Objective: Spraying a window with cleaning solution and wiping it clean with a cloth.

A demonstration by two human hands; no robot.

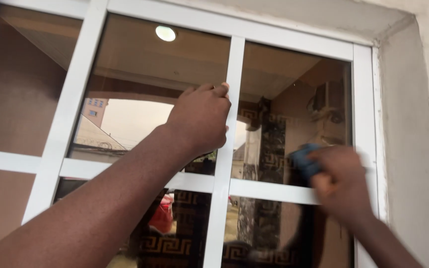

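A window point(294, 114) with a white frame point(363, 114) is seen close up. The glass is split into panes by white bars. One upright bar point(232, 74) runs down the middle, and a flat bar point(269, 191) crosses it lower down.

The upright bar is touched by the left hand point(199, 121). The fingers point(213, 89) are curled narrow around the edge of the bar, near the top of the pane. Nothing else is held in that hand.

A blue cloth point(304, 161) is held in the right hand point(341, 183). The cloth is pressed flat against the glass of the right pane, just above the flat bar and near the right side of the frame. The right hand is closed on the cloth and looks blurred.

The glass is brown and shiny, like a mirror. A round light point(165, 33) is seen in it near the top. A ceiling, a far building point(94, 110) and a dark post with a gold square pattern point(271, 149) are seen in it too.

A rough, pale wall point(423, 124) is set beside the window on the right. It is a little stained near the frame.
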